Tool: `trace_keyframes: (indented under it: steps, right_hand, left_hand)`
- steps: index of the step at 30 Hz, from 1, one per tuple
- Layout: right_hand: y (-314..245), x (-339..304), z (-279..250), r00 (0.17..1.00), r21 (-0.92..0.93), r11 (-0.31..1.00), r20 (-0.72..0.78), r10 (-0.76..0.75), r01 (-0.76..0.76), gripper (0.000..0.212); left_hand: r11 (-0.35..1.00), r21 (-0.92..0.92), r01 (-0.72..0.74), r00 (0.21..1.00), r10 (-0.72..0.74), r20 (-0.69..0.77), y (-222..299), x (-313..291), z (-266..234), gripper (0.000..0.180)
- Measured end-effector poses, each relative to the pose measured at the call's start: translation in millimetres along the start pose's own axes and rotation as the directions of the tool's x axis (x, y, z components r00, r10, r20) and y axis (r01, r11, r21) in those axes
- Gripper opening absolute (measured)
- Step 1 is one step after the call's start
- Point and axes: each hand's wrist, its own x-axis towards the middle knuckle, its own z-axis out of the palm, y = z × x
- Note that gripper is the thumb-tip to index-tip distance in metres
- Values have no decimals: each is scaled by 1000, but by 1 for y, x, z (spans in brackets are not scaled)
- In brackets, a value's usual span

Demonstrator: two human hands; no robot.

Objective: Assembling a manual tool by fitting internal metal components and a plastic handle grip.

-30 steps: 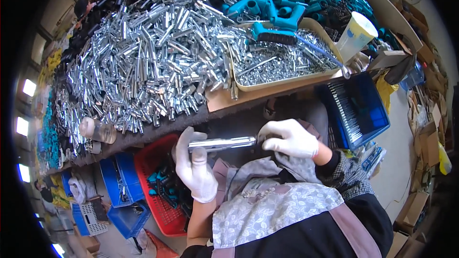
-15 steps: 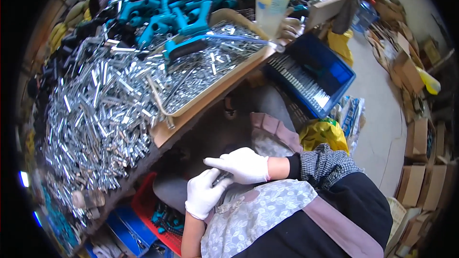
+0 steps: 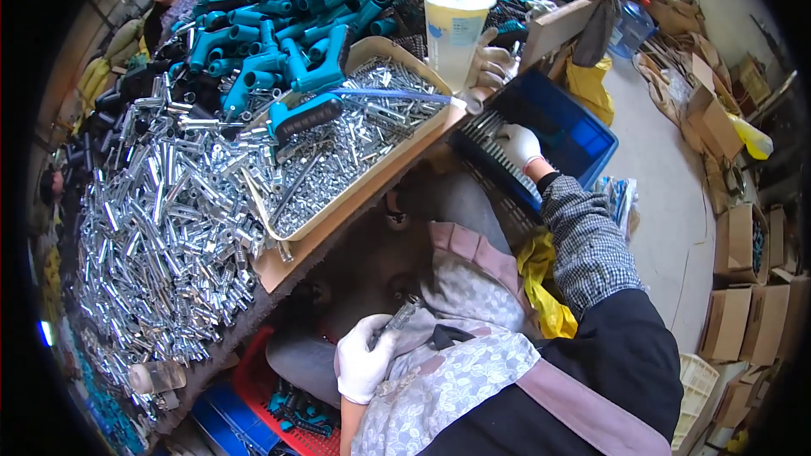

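My left hand, in a white glove, is low over my lap. Its thumb and fingers are closed on a silvery metal part whose end sticks out toward the far side. My right hand, gloved too, reaches into a blue crate on the right. Its fingers are curled down at the row of flat silvery metal pieces stacked along the crate's left side; what is between the fingertips is hidden.
A table holds a heap of shiny metal tubes, a tray of small metal parts, and teal tool housings. A plastic cup stands by the tray's far corner. A red basket sits below. Another person is far left.
My right hand has left my left hand and swung up and right into the blue crate. My left hand stays over the lap, and the metal part in it now shows more.
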Motion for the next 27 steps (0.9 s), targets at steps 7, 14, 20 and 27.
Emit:
trace_keyframes:
  steps: [7,14,20,27]
  right_hand:
    - [1,20,35,983,-274,950,138,-118,153,32]
    - [22,22,15,943,-420,861,284,-175,286,18]
    - [-103,-28,-63,962,780,564,227,149,-271,19]
    - [-256,-174,-42,653,638,-203,622,-432,-743,24]
  left_hand:
    - [986,-96,140,990,-142,-18,5,3,6,29]
    - [994,-87,65,998,-66,-13,14,14,8,33]
    - [920,-354,169,972,-216,-96,0,4,-4,34]
    - [962,-268,51,970,-112,-217,-3,8,-7,46]
